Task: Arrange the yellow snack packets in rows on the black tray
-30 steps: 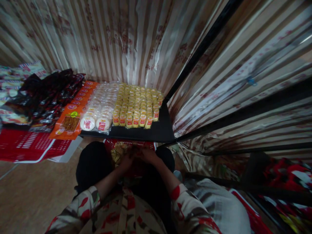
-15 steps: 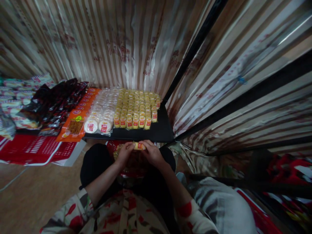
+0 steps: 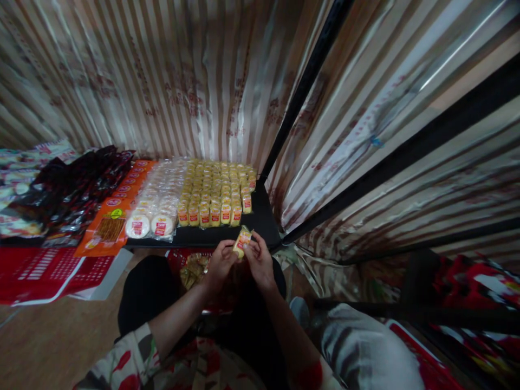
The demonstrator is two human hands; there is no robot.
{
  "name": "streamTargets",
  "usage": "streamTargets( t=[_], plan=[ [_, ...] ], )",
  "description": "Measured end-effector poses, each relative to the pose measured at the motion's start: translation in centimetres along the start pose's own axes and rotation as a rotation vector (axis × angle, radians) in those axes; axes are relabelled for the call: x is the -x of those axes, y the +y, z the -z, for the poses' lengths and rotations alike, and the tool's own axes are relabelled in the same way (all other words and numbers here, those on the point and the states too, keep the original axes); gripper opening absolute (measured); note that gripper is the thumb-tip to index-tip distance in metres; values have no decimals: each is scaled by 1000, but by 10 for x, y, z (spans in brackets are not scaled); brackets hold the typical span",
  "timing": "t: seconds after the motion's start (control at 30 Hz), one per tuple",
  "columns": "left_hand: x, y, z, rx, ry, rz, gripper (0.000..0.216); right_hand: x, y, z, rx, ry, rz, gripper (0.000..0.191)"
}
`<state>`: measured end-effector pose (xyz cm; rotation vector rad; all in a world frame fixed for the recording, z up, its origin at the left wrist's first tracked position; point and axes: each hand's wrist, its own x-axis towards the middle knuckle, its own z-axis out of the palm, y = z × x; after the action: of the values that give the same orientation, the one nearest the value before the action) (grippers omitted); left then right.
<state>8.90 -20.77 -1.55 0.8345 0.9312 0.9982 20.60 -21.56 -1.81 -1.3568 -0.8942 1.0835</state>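
Observation:
Between my two hands is a small yellow wrapped snack cake (image 3: 242, 241) with a red and white label, tilted upright. My left hand (image 3: 220, 264) pinches its lower left side. Fingers of my right hand (image 3: 260, 262) grip its right side and upper end. Just beyond, rows of matching yellow snack cakes (image 3: 210, 203) stand packed together on a black shelf (image 3: 266, 219). Below my hands, between my knees, a red basket (image 3: 175, 261) holds more yellow wrapped pieces (image 3: 195, 270), partly hidden by my forearms.
Left of the cakes lie round white packets (image 3: 163, 225), an orange bag (image 3: 106, 227), dark packets (image 3: 87, 189) and white packets (image 3: 18, 189). A red basket (image 3: 49, 268) sits at left. Black bars (image 3: 309, 86) cross before a striped curtain (image 3: 182, 81). Another person's pale-clothed leg (image 3: 365, 344) is at right.
The snack cake has turned from lying level between my hands to standing tilted, its label facing me. My hands have shifted slightly right relative to the shelf, and the view has moved.

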Motion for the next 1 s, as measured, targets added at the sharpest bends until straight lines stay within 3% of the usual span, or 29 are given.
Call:
streamTargets(
  t=[0.07, 0.13, 0.2, 0.27, 0.37, 0.6, 1.0],
  plan=[
    [-9, -3, -8, -141, -9, -20, 29, -9, 2, 6, -10, 55, 24, 57],
    [-19, -6, -14, -371, 62, -87, 29, -25, 5, 14, -13, 96, 49, 55],
    [-28, -7, -20, -608, 138, -216, 31, -45, 7, 22, 3, 129, 102, 55],
    [-36, -7, -25, -745, 137, -357, 33, -67, 9, 28, 40, 160, 163, 54],
    [-47, -7, -32, -793, 59, -456, 35, -98, 11, 32, 98, 167, 228, 50],
    [-73, -9, -38, -890, 42, -429, 35, -145, 17, 19, 205, 147, 205, 45],
    [-83, -19, -19, -960, -7, -504, 30, -146, 17, 1, 691, 85, 262, 46]
  ],
)
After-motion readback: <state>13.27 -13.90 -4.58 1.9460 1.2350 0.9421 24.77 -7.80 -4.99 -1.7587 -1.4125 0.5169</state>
